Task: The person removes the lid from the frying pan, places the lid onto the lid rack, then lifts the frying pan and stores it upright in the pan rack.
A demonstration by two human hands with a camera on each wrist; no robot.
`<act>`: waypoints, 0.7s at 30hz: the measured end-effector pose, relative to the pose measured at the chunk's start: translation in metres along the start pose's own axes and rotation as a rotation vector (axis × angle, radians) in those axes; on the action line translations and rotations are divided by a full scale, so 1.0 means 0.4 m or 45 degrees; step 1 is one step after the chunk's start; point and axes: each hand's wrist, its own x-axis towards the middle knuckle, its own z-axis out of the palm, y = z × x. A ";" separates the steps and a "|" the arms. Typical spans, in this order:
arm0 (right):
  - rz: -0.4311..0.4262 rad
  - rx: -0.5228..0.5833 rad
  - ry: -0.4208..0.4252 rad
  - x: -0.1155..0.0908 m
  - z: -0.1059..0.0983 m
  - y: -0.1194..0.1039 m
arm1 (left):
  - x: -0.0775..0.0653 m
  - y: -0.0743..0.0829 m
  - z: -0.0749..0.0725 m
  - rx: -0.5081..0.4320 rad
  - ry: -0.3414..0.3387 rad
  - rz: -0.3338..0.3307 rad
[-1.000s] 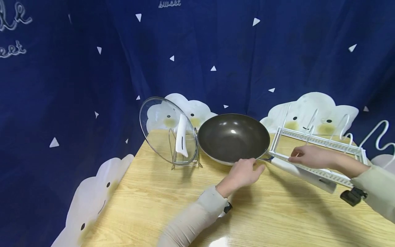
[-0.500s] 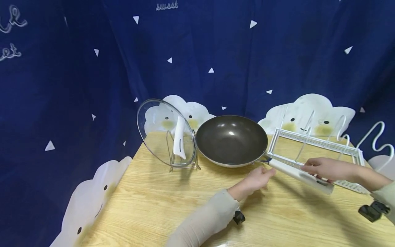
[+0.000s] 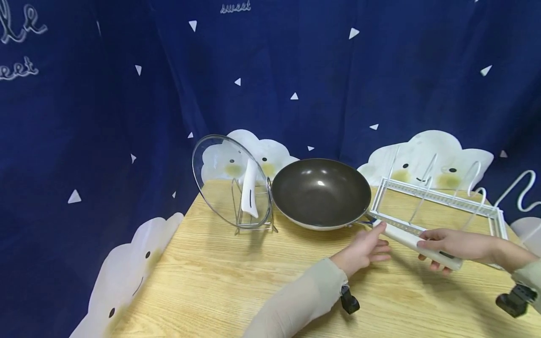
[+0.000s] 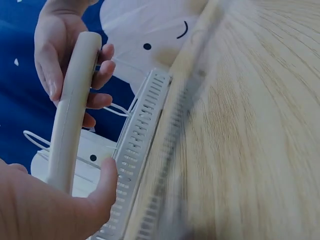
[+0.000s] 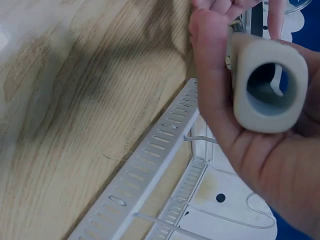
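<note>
A wok with a dark interior and pale outside sits at the middle of the table, its white handle pointing to the right and toward me. My right hand holds the outer part of that handle, thumb on top and fingers coming round underneath. In the right wrist view the hollow handle end lies against the palm. My left hand is beside the handle near the wok, thumb at the handle and other fingers spread straight below it. Whether the left thumb touches is unclear.
A glass lid with a white grip leans in a wire stand left of the wok. Behind the handle lies a white rack with upright wire dividers. The wooden table ends before a blue curtain.
My left hand has moved right from the wok's near rim to the handle's base, its fingers spreading. My right hand has shifted right from over the rack and taken hold of the handle.
</note>
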 end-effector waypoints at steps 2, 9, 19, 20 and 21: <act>-0.008 0.043 -0.014 0.000 -0.002 0.010 | 0.005 -0.002 0.008 -0.054 0.002 -0.023; -0.018 0.176 -0.071 -0.005 -0.007 0.032 | 0.022 -0.014 0.040 -0.249 -0.043 -0.062; 0.009 0.137 -0.045 -0.005 0.005 0.025 | 0.037 -0.019 0.093 -0.371 0.085 0.024; 0.011 0.127 -0.042 -0.005 0.005 0.025 | 0.038 -0.020 0.095 -0.379 0.090 0.027; 0.009 0.117 -0.042 -0.006 0.005 0.026 | 0.038 -0.022 0.097 -0.387 0.090 0.033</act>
